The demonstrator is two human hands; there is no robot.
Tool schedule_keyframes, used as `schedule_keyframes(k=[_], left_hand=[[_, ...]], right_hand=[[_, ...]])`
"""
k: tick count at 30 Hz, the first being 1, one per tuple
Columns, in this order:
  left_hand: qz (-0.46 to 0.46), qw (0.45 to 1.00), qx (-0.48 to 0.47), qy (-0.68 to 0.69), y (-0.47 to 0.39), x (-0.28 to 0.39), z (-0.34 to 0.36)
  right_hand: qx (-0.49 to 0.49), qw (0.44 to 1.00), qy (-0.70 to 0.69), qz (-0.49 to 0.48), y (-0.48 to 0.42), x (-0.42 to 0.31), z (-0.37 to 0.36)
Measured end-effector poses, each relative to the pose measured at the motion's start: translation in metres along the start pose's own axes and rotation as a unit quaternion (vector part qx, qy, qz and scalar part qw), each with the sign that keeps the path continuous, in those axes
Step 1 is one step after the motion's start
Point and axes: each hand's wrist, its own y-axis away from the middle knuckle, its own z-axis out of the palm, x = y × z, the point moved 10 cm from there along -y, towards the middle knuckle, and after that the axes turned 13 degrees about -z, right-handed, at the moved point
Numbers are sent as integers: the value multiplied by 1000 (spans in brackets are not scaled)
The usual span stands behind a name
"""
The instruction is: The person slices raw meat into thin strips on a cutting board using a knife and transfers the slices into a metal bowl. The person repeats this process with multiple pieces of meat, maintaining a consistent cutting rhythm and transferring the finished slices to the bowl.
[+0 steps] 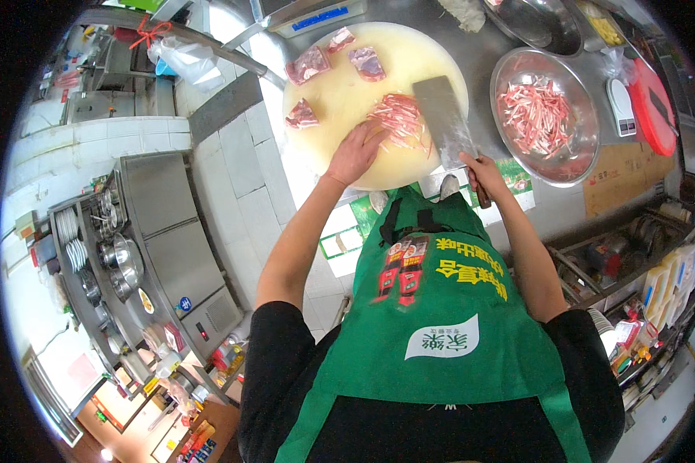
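Note:
My right hand (482,171) grips the brown handle of a broad Chinese cleaver (443,116). The blade lies over the right part of a round, pale cutting board (324,147), close beside a heap of meat strips (398,116). At the heap's near left edge, my left hand (359,151) rests with fingers extended on the strips, gripping nothing that I can see. Farther left and back on the board are chunks of raw meat: one large piece (308,65), a small one (340,39), another (367,63) and a pointed one (302,114).
Right of the board stands a steel bowl (498,87) holding cut meat strips. Beyond it are a white kitchen scale (621,107) and a red round board (651,110) with a knife on it. A second metal bowl (573,35) sits at the back. A metal post (237,58) rises at left.

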Motion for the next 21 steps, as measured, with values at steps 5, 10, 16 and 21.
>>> schedule_keyframes(k=[5,10,16,21], left_hand=[[69,990,-74,-98,-66,31,-14],[60,968,-185,-160,-99,26,27],[-57,981,-132,-133,-78,11,43],[-213,962,130,113,-32,-14,-8]], right_hand=[[62,998,9,-19,19,-5,-20],[107,991,50,-57,34,0,-32],[119,981,107,-107,43,-18,-2],[48,973,157,-160,29,-67,59]])
